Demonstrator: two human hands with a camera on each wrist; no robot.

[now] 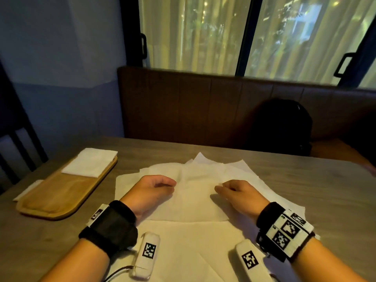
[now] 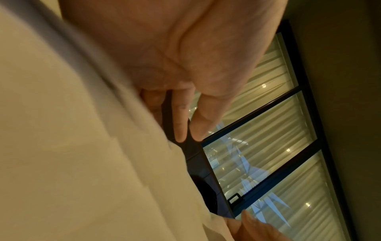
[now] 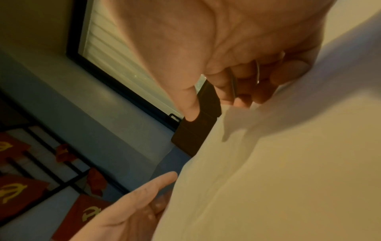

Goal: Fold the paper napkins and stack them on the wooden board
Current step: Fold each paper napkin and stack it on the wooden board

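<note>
Resting on unfolded napkins point(image 1: 195, 192) — left hand point(image 1: 149, 192), right hand point(image 1: 241, 195).

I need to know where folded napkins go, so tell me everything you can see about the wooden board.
The wooden board is a long, light brown tray-like piece with rounded corners and a raised rim around a shallow, lighter centre. It lies flat on the table, left of the loose napkins, running away at an angle. A stack of folded napkins sits on its far end; the near part is bare. Something white pokes out beside its left edge. Neither hand touches it.
</note>
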